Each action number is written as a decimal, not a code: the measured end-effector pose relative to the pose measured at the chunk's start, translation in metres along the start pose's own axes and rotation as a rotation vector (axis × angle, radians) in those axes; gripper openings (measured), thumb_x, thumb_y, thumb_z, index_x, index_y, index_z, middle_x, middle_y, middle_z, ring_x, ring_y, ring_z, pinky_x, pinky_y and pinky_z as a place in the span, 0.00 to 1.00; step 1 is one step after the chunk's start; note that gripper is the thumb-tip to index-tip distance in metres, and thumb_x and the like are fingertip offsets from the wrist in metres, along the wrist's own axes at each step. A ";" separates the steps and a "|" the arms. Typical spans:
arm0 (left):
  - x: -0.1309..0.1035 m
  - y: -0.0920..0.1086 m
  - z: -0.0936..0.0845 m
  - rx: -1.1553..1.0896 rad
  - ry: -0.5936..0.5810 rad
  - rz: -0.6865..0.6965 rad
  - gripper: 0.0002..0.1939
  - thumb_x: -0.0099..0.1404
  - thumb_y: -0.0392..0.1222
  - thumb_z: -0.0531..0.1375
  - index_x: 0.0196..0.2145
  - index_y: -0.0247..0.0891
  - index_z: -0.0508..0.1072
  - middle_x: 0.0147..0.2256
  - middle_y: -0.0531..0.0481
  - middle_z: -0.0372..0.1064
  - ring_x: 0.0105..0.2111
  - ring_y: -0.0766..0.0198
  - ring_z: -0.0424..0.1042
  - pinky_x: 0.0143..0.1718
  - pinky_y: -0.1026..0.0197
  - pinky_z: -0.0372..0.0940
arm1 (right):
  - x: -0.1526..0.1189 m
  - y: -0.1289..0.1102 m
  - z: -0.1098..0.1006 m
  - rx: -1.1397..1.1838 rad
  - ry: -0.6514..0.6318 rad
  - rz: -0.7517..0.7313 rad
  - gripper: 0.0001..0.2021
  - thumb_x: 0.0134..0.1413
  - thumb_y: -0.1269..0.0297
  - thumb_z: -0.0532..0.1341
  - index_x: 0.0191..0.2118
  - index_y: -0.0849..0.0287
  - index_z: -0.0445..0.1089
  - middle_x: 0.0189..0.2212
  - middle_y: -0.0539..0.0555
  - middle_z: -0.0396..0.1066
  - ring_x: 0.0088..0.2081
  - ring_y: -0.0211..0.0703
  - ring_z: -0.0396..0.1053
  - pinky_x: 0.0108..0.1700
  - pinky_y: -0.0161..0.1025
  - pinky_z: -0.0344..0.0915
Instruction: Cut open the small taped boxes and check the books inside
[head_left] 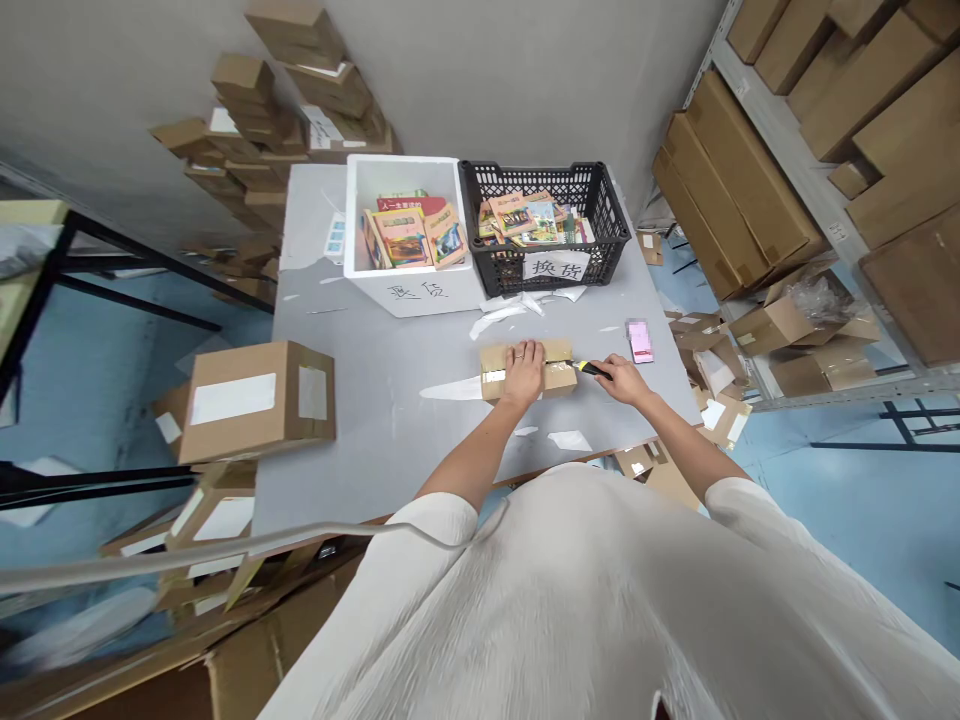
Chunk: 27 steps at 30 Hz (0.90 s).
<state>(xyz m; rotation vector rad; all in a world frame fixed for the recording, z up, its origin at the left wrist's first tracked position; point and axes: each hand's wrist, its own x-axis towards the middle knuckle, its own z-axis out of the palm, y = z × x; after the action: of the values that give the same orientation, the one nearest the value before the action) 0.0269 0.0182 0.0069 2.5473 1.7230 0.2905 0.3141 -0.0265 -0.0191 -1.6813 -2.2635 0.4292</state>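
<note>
A small cardboard box (559,379) lies on the grey table, with a strip of clear tape along its top. My left hand (523,372) is laid across the box, fingers close together over its top and reaching its far edge, holding it against the table. In my right hand (622,380) is a utility knife (594,369) with a yellow and black handle. Its tip meets the right end of the box at the taped seam. The fingers of my right hand are wrapped round the handle.
Behind the box stand a white foam bin (439,297) and a black plastic crate (619,238), both holding books. A phone (640,341) lies to the right. At the table's left edge sits a larger carton (240,405). Paper scraps (570,441) litter the grey table (352,400).
</note>
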 end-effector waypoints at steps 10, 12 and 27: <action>-0.001 0.000 0.000 0.009 0.007 -0.003 0.36 0.75 0.39 0.51 0.78 0.39 0.62 0.77 0.32 0.61 0.79 0.41 0.56 0.80 0.31 0.43 | 0.007 0.011 0.004 0.050 0.056 0.008 0.26 0.76 0.57 0.59 0.74 0.50 0.74 0.57 0.64 0.75 0.57 0.61 0.70 0.61 0.53 0.67; -0.001 0.000 0.000 0.010 0.005 -0.003 0.35 0.75 0.38 0.51 0.77 0.37 0.63 0.78 0.30 0.61 0.79 0.41 0.56 0.80 0.31 0.42 | 0.007 0.013 0.006 0.075 0.052 0.036 0.27 0.75 0.58 0.59 0.74 0.52 0.74 0.58 0.64 0.75 0.58 0.61 0.71 0.61 0.52 0.67; 0.000 -0.002 0.005 0.011 0.008 -0.005 0.36 0.71 0.37 0.54 0.75 0.38 0.65 0.77 0.32 0.61 0.79 0.41 0.56 0.81 0.31 0.42 | 0.003 0.043 0.011 0.248 0.228 0.099 0.26 0.74 0.49 0.59 0.69 0.53 0.76 0.52 0.63 0.77 0.54 0.63 0.73 0.60 0.57 0.73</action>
<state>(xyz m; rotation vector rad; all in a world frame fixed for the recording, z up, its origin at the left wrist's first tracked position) 0.0258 0.0192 0.0018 2.5524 1.7385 0.2919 0.3469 -0.0127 -0.0467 -1.6284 -1.8876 0.4904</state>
